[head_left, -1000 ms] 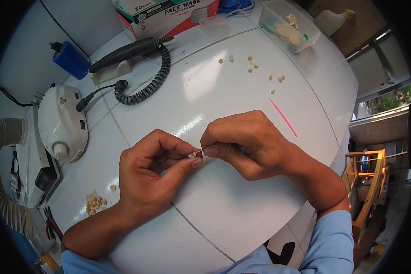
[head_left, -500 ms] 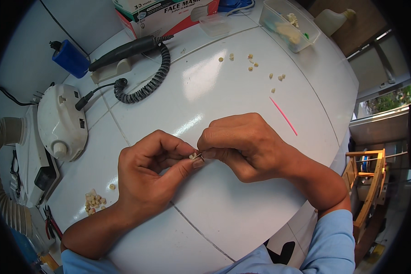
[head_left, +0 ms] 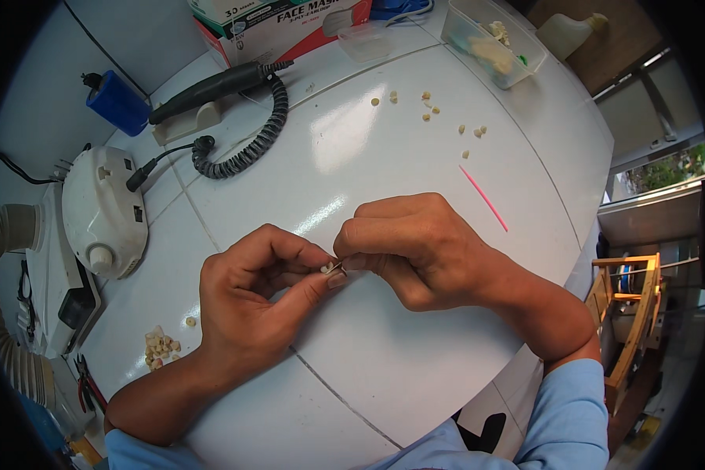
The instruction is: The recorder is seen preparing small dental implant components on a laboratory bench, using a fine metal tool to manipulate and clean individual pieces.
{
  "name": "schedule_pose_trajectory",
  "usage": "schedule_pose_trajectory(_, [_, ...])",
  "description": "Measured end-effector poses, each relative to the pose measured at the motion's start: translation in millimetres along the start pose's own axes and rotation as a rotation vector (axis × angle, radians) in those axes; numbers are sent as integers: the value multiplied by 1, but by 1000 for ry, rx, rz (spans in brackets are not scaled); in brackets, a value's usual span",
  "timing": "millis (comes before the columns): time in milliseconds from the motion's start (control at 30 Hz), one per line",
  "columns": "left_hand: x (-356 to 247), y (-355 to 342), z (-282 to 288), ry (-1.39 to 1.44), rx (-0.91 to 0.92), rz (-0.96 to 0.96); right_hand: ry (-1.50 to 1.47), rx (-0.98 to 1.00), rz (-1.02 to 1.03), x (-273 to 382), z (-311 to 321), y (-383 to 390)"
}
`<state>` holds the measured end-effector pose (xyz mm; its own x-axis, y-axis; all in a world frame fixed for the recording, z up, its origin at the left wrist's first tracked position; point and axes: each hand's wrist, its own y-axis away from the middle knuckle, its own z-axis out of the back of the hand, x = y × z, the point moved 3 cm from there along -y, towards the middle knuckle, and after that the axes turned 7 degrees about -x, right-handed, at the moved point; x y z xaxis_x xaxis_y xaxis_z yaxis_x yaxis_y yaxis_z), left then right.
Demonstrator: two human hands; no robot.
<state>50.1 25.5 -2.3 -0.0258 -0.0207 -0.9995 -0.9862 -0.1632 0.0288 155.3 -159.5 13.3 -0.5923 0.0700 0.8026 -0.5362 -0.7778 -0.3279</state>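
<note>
Over the middle of the white tiled table, my left hand (head_left: pixel 251 294) pinches a tiny cream, tooth-like piece (head_left: pixel 326 268) between thumb and index finger. My right hand (head_left: pixel 423 251) meets it from the right, its thumb and curled index finger pinched together at the piece. Something thin and dark shows at those fingertips, too small to name. Beside my left forearm lies a pile of similar cream pieces (head_left: pixel 158 345), with a single round one (head_left: pixel 190 321) apart from it. Several more pieces (head_left: pixel 426 95) are scattered at the far right, near a thin pink stick (head_left: pixel 484 197).
At the left stand a white control unit (head_left: pixel 104 211) and a black handpiece (head_left: pixel 207 92) on a cradle, joined by a coiled cord (head_left: pixel 262 149). A blue cylinder (head_left: pixel 117 102), cardboard box (head_left: pixel 282 35) and clear plastic tub (head_left: pixel 493 51) line the back. Pliers (head_left: pixel 92 384) lie lower left.
My right fingertips have shifted slightly to the left over the tooth-like piece, and the right hand has turned a little. My left hand keeps its pinch. The whole view has drifted slightly.
</note>
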Motion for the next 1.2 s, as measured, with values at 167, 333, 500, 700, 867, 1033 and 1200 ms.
schedule_pose_trajectory(167, [1, 0, 0, 9, 1, -7, 0, 5, -21, -2, 0, 1])
schedule_pose_trajectory(333, [1, 0, 0, -10, 0, 4, 14, -1, -28, -1, 1, 0])
schedule_pose_trajectory(500, [0, 0, -1, -11, -3, -3, 14, 1, -26, -1, 1, 0])
schedule_pose_trajectory(700, [1, 0, -1, -24, 0, -8, -23, -21, -16, -1, -3, 0])
schedule_pose_trajectory(867, [1, 0, -1, -23, -1, -21, -10, -16, -26, -2, -2, 0])
schedule_pose_trajectory(1033, [2, 1, -1, -12, -7, -12, 23, 4, -31, -1, 1, 0])
schedule_pose_trajectory(1200, [1, 0, -1, -15, 1, -12, 18, -1, -27, -3, -2, 1])
